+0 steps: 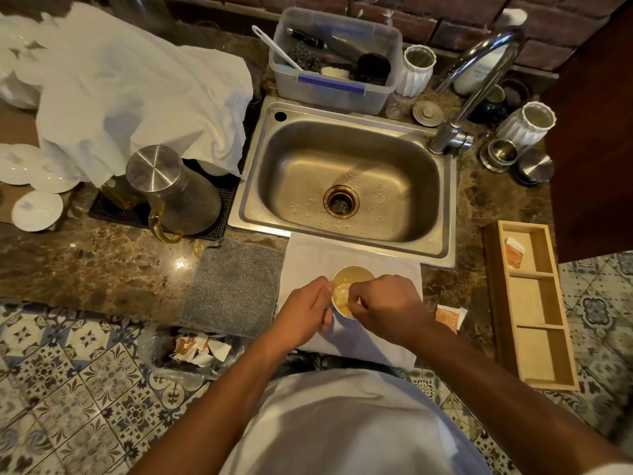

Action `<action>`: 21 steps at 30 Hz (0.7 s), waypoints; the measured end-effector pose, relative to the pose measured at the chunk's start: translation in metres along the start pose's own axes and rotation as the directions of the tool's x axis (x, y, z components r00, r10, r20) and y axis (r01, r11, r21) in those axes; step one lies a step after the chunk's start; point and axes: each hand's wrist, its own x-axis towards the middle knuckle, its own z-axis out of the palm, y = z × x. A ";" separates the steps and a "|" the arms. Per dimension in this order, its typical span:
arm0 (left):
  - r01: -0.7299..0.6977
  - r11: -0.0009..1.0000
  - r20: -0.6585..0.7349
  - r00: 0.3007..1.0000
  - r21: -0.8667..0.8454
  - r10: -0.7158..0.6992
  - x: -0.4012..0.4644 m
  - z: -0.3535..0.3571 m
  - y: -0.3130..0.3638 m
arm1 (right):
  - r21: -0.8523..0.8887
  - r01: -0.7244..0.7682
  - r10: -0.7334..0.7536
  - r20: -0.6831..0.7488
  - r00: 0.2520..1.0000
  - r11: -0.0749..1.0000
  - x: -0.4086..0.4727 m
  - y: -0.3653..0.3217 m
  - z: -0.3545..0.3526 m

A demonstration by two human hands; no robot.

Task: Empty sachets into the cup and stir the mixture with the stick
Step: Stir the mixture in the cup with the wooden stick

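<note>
A mottled brown marble counter [85, 265] is running across the view, glossy and catching a glint of light. Set into it, a rectangular brushed-steel sink [346, 186] with rounded corners is holding scattered water beads around its brass-ringed drain. A crumpled white cloth [137, 97] is lying heaped at the far left, covering whatever sits beneath it. A long pale wooden tray [534, 303] with compartments is resting at the right, one orange-and-white sachet [513, 252] leaning in its far compartment. A smooth white cloth mat [349, 255] is lying at the counter's front edge, beside a nubby grey mat [236, 286].

On the white mat a small round cup [349, 279] of yellowish liquid is standing, its near side hidden by both hands. The left hand [305, 313] is curling round the cup's left wall, holding it. The right hand [383, 303] is hovering over the rim with fingertips pinched together; what they are pinching is too small to make out. A second sachet [448, 317] is lying flat just right of the right wrist.
</note>
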 end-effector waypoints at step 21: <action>0.006 0.999 0.019 1.000 -0.033 -0.005 -0.001 -0.003 0.004 | 0.108 -0.127 0.137 -0.092 0.986 0.986 0.005 -0.007 0.006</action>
